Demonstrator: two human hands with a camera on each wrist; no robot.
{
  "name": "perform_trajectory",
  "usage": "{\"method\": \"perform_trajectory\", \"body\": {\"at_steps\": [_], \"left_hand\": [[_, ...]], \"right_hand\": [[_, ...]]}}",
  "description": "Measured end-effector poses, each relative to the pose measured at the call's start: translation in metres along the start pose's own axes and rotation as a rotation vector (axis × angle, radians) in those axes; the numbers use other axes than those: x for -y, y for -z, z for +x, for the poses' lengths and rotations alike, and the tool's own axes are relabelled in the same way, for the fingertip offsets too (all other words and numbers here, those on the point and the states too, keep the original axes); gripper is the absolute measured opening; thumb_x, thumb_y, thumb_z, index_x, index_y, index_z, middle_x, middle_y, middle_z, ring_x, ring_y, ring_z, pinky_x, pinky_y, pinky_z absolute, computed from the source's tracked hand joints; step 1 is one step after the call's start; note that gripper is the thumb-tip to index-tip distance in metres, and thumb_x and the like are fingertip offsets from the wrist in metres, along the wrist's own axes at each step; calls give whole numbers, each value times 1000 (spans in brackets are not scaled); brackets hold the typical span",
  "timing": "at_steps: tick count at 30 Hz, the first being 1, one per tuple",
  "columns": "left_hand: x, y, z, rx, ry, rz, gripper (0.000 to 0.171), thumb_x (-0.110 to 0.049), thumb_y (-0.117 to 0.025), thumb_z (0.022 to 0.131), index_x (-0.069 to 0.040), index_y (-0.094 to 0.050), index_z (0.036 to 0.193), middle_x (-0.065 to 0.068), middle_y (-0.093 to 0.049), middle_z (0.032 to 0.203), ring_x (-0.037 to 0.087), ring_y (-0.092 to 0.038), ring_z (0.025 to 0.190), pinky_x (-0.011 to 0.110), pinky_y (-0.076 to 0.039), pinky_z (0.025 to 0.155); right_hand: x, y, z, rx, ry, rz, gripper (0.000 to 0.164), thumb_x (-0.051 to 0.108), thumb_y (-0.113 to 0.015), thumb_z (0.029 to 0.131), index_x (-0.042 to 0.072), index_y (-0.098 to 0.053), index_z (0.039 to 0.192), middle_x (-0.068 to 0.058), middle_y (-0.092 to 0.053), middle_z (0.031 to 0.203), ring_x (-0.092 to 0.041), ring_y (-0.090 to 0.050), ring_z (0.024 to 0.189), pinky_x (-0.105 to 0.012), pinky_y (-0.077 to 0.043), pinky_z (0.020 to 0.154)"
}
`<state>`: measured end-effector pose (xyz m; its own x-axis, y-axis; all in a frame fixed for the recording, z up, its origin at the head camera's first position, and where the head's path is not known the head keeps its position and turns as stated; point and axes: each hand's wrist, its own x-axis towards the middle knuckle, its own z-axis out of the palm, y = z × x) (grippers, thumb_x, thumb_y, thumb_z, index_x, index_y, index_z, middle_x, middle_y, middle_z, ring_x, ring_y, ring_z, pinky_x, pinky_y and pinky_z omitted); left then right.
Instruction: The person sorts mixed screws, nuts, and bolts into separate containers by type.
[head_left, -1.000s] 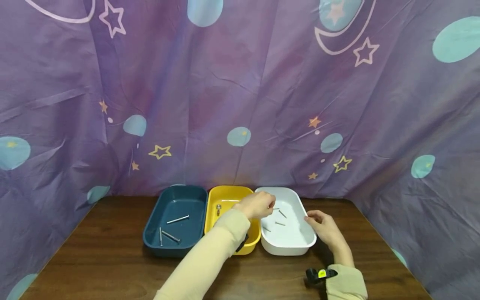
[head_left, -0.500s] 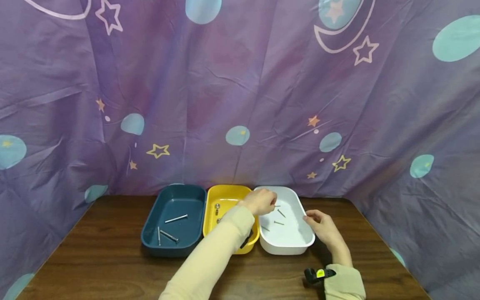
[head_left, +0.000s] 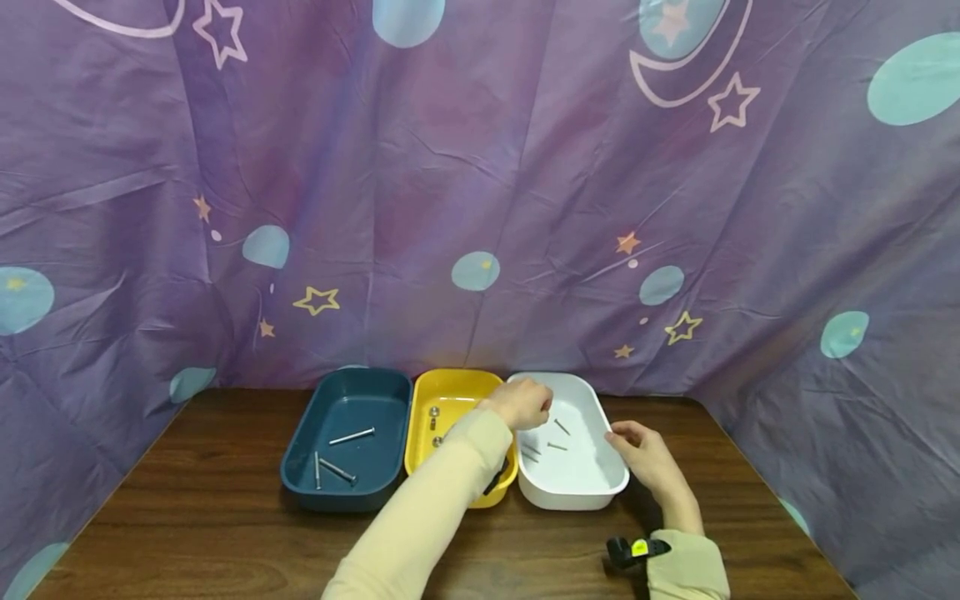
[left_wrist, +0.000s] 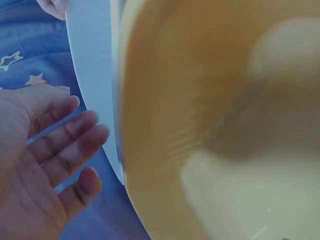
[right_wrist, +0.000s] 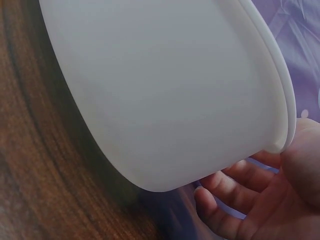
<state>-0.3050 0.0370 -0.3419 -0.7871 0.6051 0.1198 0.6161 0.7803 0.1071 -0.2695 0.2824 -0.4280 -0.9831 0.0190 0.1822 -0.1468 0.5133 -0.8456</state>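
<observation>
My left hand (head_left: 522, 403) reaches over the far left part of a white tray (head_left: 573, 498), its forearm crossing the yellow tray (head_left: 423, 382). In the left wrist view its fingers (left_wrist: 75, 145) are loosely bent, with no object visible among them. Several small screws lie in the white tray, one screw (head_left: 557, 446) near the middle and another (head_left: 562, 427) just beyond it; two lie close together by the left wall. My right hand (head_left: 647, 454) grips the white tray's right rim, thumb at the edge and fingers (right_wrist: 240, 182) along the outside wall.
A dark blue tray (head_left: 294, 467) on the left holds long bolts (head_left: 352, 436). Small metal pieces (head_left: 434, 412) lie in the yellow tray, partly covered by the left sleeve. All three trays stand side by side on a wooden table (head_left: 187, 517) before a purple curtain (head_left: 420, 208).
A second screw now lies beside the one at the white tray's left wall; the screw seen at the left fingertips no longer shows there. The right hand stays on the rim.
</observation>
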Motion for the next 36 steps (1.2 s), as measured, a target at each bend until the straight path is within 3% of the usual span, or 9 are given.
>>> {"method": "perform_trajectory", "body": {"at_steps": [10,22,27,32,36], "left_hand": [[-1,4,-5,47,12,-38,12,-20,-61,95,-17,-60,83,-5,-56,77,12,-52,75,27,-42,66],[-2,18,-14,17,-39,-44,8,-20,-61,94,-16,-63,87,-5,-58,80,12,-54,76,27,-44,68],[-1,24,-24,11,-46,-100,8,-18,-60,94,-14,-64,89,-5,-59,81,11,-54,75,26,-44,66],[-2,28,-38,-4,-26,-144,8,-19,-61,95,-13,-66,95,-4,-63,86,10,-55,74,25,-45,66],[-3,28,-53,-40,3,-184,8,-20,-60,96,-14,-66,96,-4,-64,87,10,-55,73,26,-45,66]], "right_hand": [[-1,7,0,17,6,-4,33,14,-59,98,-11,-58,118,-23,-64,106,-22,-60,86,-27,-49,72],[4,16,0,25,-9,-15,34,17,-54,101,-11,-57,119,-19,-63,98,-18,-58,77,-29,-49,66],[11,22,-3,28,-20,-30,33,16,-54,101,-11,-56,119,-16,-63,94,-18,-59,73,-36,-52,66],[24,32,-8,25,-21,-37,34,19,-54,101,-8,-55,121,-20,-62,103,-24,-60,78,-39,-51,68],[37,42,-14,-4,42,-150,35,23,-54,101,-6,-57,122,-24,-62,113,-32,-61,90,-39,-50,71]]}}
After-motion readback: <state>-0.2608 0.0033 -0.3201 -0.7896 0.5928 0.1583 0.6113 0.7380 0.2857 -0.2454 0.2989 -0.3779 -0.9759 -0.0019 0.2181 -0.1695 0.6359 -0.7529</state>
